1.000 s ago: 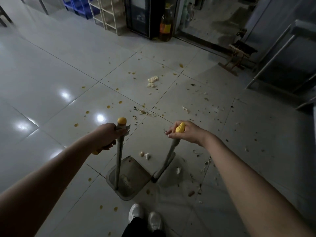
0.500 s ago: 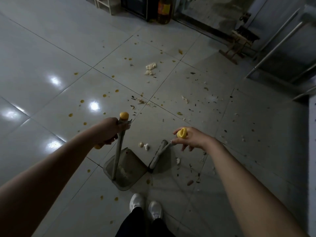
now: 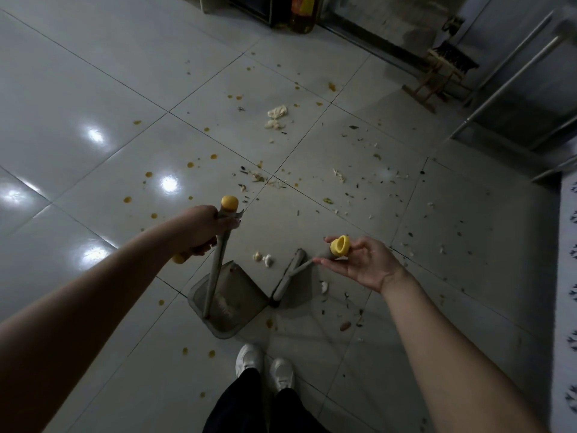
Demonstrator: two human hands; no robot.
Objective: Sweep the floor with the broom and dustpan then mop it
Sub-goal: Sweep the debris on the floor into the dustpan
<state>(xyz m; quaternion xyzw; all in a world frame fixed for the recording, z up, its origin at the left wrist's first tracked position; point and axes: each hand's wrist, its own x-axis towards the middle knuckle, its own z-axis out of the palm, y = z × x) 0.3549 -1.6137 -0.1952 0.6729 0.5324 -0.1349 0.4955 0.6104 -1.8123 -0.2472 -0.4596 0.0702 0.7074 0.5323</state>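
Non-task items we see:
- Top edge: bottle with an orange label, touching or just beside a dark cabinet on its left. White rack further left, mostly cut off.
- Upper right: small wooden stool with a dark seat, upright.
- Right: metal tube frame, just beside the stool.
- Right edge: pale mat with dark marks.
- Bottom centre: two white shoes side by side under black trousers.

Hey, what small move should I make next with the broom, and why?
Probably sweep the broom a short way left, pushing the white scraps into the dustpan. They lie between its bristle end and the pan, the left hand grips the dustpan's handle and the right hand holds the broom's.
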